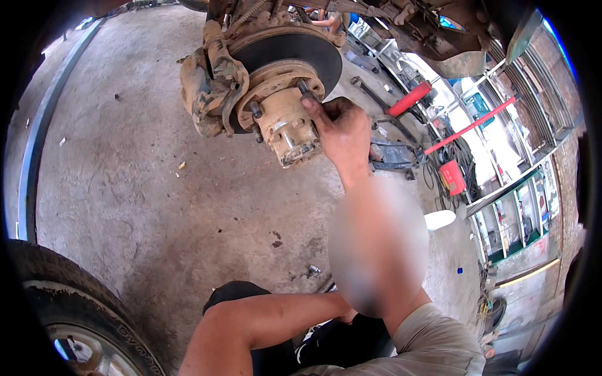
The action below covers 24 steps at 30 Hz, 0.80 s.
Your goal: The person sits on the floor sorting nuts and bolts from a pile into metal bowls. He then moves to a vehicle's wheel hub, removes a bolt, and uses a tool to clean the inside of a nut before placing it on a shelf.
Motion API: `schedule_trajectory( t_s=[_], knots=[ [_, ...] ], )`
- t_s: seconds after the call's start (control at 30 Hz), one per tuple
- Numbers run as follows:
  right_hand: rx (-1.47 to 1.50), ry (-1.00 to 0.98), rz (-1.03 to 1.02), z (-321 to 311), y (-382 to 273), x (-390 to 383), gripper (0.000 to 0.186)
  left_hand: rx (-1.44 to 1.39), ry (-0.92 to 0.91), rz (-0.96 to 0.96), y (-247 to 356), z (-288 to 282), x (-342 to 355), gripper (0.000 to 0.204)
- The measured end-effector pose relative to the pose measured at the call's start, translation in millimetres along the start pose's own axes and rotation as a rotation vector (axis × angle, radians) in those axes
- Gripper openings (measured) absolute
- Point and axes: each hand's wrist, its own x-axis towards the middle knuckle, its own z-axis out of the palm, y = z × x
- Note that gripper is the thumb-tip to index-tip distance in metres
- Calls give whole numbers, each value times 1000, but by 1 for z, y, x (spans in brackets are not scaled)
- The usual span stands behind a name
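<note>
A dusty wheel hub (290, 125) with a black brake disc (285, 56) behind it is at the top centre. My right hand (346, 125) reaches up to the hub's right side. Its thumb presses along a dark wheel stud (305, 89), with the fingers curled behind. Another stud (256, 110) sticks out on the hub's left. A dirty brake caliper (210, 91) grips the disc's left edge. My left hand (348, 313) is low in front of my body, mostly hidden behind my right arm and a blurred patch; its fingers do not show.
A wheel with a worn tyre (81, 294) lies at the lower left. To the right are a floor jack (395, 153) with a red handle (470, 125), a red box (452, 177) and cables. Vehicle underbody parts hang overhead. A small metal piece (315, 269) lies on the concrete floor (182, 219).
</note>
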Motion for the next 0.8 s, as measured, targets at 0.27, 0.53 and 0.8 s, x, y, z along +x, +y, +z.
schedule_trajectory(
  t_s=[0.27, 0.53, 0.8],
  knots=[
    [-172, -59, -30, 4, -2, 5, 51, 8, 34, 23, 2, 4, 6, 45],
    [-202, -110, -39, 15, -3, 8, 54, -80, -21, -25, -1, 5, 8, 42],
    [-242, -162, 45, 1, 0, 10, 55, -56, 108, -7, 25, -17, -53, 44]
  ],
)
